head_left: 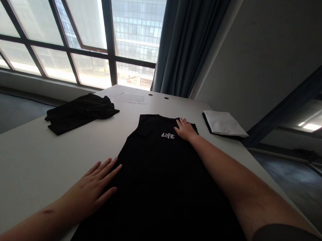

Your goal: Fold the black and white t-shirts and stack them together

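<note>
A black T-shirt [160,184] with small white lettering lies spread on the white table, its neckline at the far end and its lower part running out of view at the bottom. Fingers spread, my right hand [185,129] rests flat on the shirt's far right, beside the lettering. My left hand [98,185] is open at the shirt's left edge, its fingertips over the black cloth. Neither hand grips anything. The sleeves do not stick out to the sides; whether they are tucked under cannot be told.
A crumpled black garment [81,111] lies at the table's left. Folded white cloth [223,123] sits on something black at the right edge. Printed papers [131,98] and two round holes are at the far end of the table [23,153]. Beyond are windows and a dark curtain [185,43].
</note>
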`<state>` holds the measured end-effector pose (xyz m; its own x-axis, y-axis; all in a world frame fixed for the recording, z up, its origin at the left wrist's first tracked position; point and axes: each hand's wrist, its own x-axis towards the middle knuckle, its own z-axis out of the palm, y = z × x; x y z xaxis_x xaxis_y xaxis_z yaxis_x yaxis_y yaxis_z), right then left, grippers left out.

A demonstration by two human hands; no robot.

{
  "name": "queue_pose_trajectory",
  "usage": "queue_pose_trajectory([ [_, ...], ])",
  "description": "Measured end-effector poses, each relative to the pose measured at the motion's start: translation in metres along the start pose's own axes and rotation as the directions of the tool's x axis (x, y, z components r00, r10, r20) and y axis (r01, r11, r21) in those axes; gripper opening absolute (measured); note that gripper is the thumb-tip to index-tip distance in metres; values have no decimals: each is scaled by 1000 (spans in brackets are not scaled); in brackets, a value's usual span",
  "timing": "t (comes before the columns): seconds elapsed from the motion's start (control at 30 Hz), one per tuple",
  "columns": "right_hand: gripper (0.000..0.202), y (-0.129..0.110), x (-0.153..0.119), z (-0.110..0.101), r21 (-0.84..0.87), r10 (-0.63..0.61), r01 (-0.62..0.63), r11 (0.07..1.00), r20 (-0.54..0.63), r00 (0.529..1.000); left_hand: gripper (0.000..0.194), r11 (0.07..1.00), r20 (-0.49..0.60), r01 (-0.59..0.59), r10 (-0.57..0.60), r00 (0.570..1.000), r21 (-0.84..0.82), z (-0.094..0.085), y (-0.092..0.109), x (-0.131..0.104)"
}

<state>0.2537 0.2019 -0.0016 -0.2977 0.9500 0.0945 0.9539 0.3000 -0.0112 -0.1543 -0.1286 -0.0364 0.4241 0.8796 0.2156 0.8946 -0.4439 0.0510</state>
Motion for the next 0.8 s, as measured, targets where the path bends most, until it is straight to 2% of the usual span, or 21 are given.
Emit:
queue_pose_trajectory([
  [0.1, 81, 34, -53, 8, 5, 7, -8, 1000, 37, 999, 65, 999, 18, 20, -20, 1000, -32, -4, 5, -9],
  [0.2, 78, 46, -89, 17, 16, -3, 2, 1000, 95, 995, 64, 998, 27, 43, -42, 999, -42, -8, 10, -16],
  [0.3, 78, 43, -100, 16, 12, 13, -14, 1000, 127, 992, 65, 998, 33, 52, -51, 998, -34, -13, 16, -25],
  [0.43, 76, 29, -96, 0, -12, 65, -64, 998, 161, 985, 67, 998, 31, 56, -56, 998, -31, -16, 23, -48],
  [0.53, 74, -1, -100, -14, -42, 35, -31, 999, 87, 996, 72, 994, -22, 107, -108, 994, -24, -13, 27, -65],
  [0.6, 72, -33, -110, -19, -50, -70, 71, 996, 19, 997, 73, 989, -57, 145, -146, 988, -21, -11, 28, -72],
  [0.7, 71, -87, -138, -19, 23, -256, 256, 967, 144, 956, 71, 984, -59, 179, -180, 982, -25, -12, 29, -76],
  [0.8, 74, -127, -177, -19, 115, -349, 333, 936, 185, 919, 74, 982, -44, 184, -186, 982, -33, -17, 31, -75],
])
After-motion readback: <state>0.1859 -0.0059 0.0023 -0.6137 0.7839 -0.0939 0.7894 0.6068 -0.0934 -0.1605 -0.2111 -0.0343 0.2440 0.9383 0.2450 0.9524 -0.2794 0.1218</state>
